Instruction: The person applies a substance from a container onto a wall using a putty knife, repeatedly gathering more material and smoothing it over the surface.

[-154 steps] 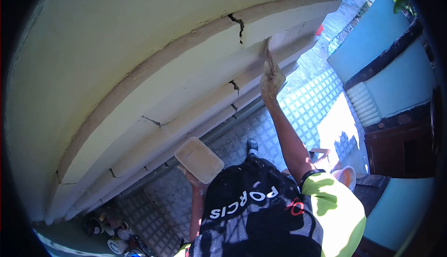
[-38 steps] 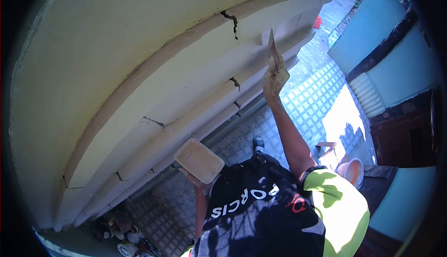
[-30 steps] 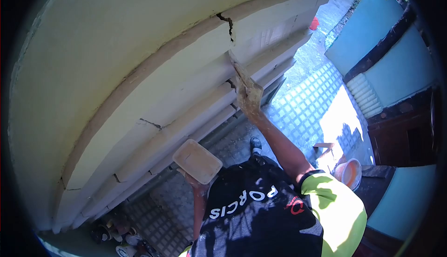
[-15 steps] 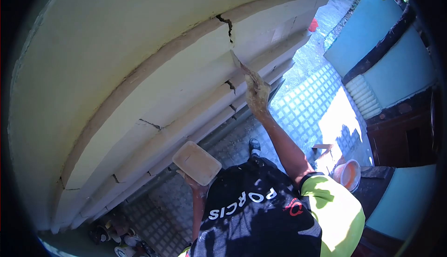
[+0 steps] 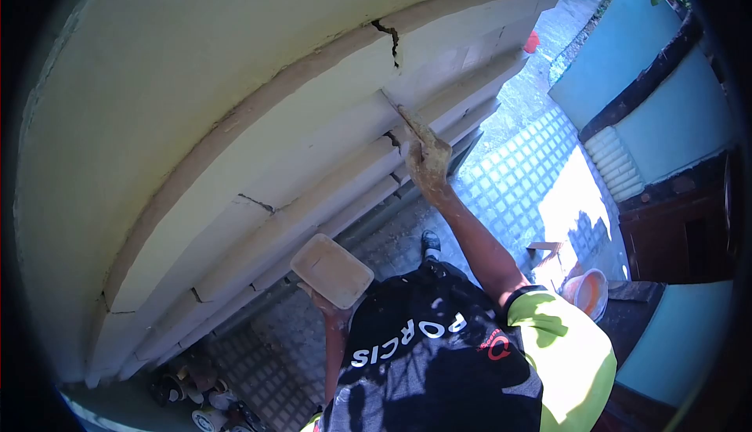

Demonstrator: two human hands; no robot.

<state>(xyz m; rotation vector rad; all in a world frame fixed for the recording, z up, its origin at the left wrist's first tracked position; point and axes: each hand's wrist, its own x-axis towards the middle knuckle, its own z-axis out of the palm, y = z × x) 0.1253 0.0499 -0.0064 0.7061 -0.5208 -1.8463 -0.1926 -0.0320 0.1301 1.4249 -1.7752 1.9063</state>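
Note:
A putty knife (image 5: 392, 101) is in my right hand (image 5: 429, 158), its thin blade resting against or very near the pale stepped moulding (image 5: 337, 122). Whitish residue covers the fingers wrapped round it. Above the blade, a dark jagged crack (image 5: 394, 43) runs down the moulding, and a shorter one (image 5: 393, 140) lies beside my fingers. Lower down, my left hand (image 5: 319, 300) holds a rectangular plastic container (image 5: 332, 271) from below and the side; most of those fingers are hidden behind it. A thin crack (image 5: 257, 202) marks the moulding further left.
An orange-stained bucket (image 5: 585, 291) stands on the floor at the right, near a small wooden piece (image 5: 552, 256). Cans and other items (image 5: 205, 401) lie at the lower left. Light blue panels (image 5: 619, 56) and a dark brown cabinet (image 5: 680, 236) are on the right side.
My right hand and the putty knife have moved slightly down and left, the blade now lying further from the upper crack. My left hand and the container have barely moved.

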